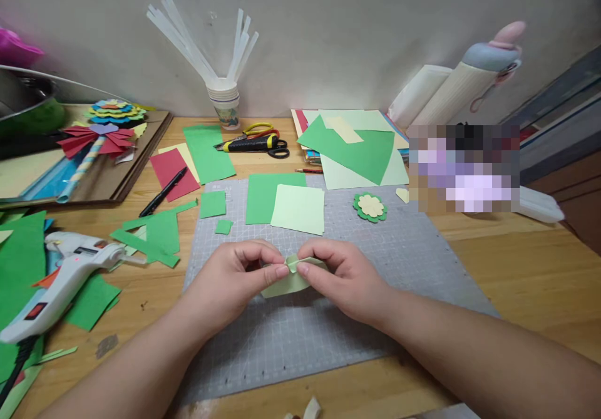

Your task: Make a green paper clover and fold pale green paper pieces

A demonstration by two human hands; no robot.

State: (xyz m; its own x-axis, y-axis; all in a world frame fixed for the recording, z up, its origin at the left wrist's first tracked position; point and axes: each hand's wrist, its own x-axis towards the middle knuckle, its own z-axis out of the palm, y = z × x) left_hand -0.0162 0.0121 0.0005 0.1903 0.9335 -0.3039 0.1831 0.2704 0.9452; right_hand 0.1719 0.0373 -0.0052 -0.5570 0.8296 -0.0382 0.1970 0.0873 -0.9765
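Observation:
A pale green piece of paper [285, 286] is pinched between my two hands above the grey cutting mat [328, 344]. My left hand [241, 272] grips it with thumb and fingertips from the left. From the right, my right hand [345, 278] pinches the same sheet, the thumbs nearly meeting at a bent part in the middle. Some of the paper is hidden behind my fingers. Just beyond lie a light green square stack [299, 208] and a darker green sheet [259, 200]. A green and cream paper flower [370, 207] rests to their right.
A white glue gun [70, 278] lies among green scraps at left. A black pen [163, 192], a yellow-black cutter [251, 144] and scissors [279, 150] lie farther back. Paper cups [223, 103] hold white sticks by the wall. A bottle [469, 84] leans at right.

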